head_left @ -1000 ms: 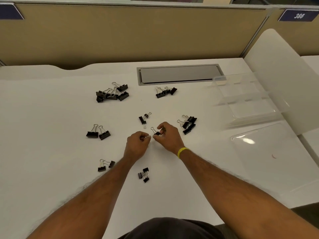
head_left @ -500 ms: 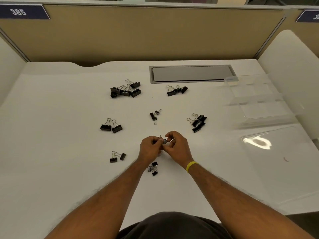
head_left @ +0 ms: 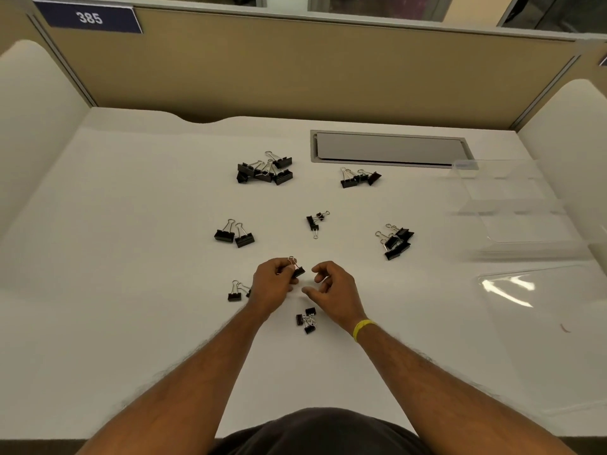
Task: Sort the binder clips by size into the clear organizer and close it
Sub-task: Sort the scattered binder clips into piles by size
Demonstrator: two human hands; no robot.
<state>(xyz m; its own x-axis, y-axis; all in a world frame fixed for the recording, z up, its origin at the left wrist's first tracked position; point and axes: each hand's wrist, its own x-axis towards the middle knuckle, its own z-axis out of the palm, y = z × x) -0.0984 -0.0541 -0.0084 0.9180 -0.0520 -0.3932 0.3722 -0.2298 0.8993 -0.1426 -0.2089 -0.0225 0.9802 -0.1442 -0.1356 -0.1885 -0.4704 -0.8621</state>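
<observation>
The person's left hand [head_left: 274, 284] is pinching a small black binder clip [head_left: 297, 270] above the white desk [head_left: 131, 290], while the right hand [head_left: 331, 289] is hovering beside it, fingers loosely curled, holding nothing.

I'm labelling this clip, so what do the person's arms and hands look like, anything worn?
The left forearm and right forearm are bare, with no sleeves in view. The left hand and right hand are ungloved. A thin yellow wristband circles the right wrist.

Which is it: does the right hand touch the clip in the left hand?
Apart. The head view shows white desk between the right hand and the clip that the left hand holds.
</observation>
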